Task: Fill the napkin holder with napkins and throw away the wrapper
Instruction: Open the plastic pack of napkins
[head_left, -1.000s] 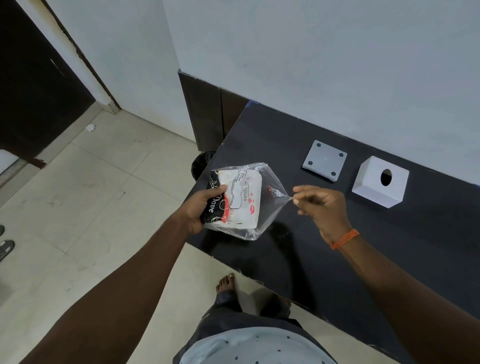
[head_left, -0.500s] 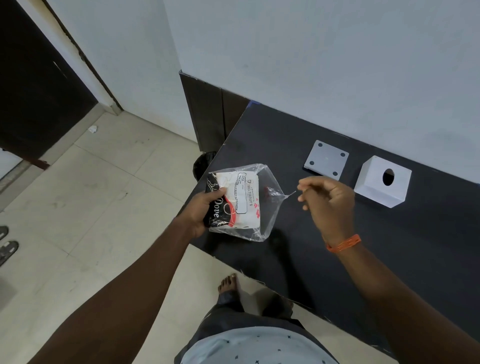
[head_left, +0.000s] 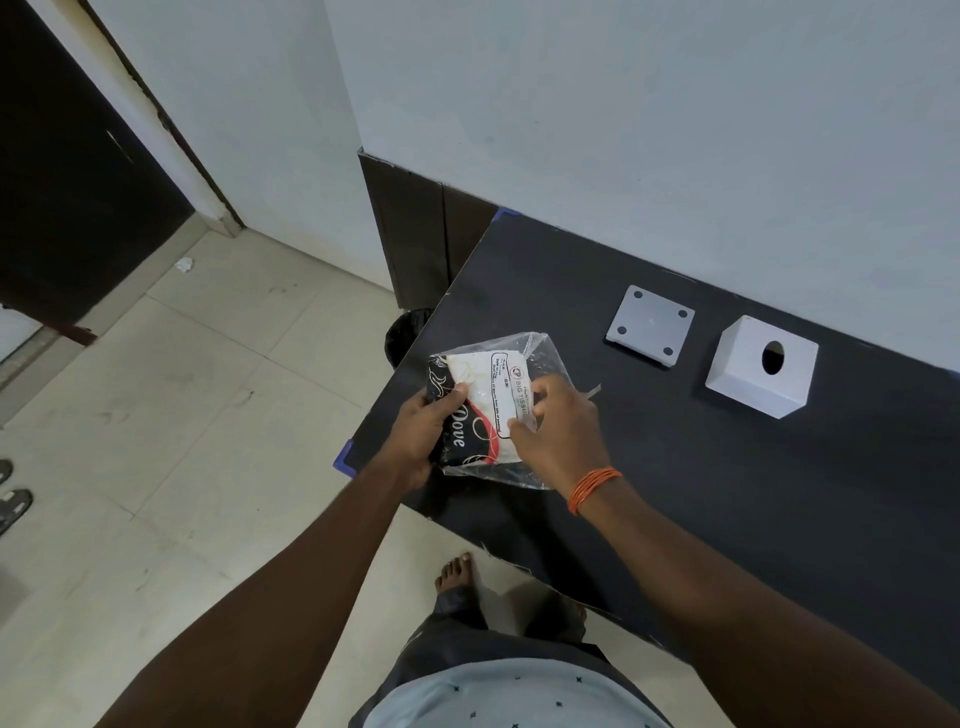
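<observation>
A napkin pack (head_left: 485, 400) in a clear plastic wrapper with black, white and red print is held above the near left corner of the black table (head_left: 727, 493). My left hand (head_left: 423, 434) grips its left side. My right hand (head_left: 558, 434) has come onto the pack's right side, fingers pinching the plastic. The white napkin holder (head_left: 761, 373), a cube with a round hole, lies tipped on the table at the right. Its flat grey base plate (head_left: 650, 326) lies apart, to the left of it.
A dark waste bin (head_left: 408, 335) stands on the floor beside the table's left edge, mostly hidden. Behind the table is a white wall (head_left: 649, 130). A tiled floor, a dark doorway and sandals (head_left: 13, 501) are at the left. My bare foot (head_left: 457, 571) is under the table's edge.
My right hand moved left from pulling a thin plastic strip beside the pack and now grips the pack's right side. The left hand kept its hold and the pack tilted a little.
</observation>
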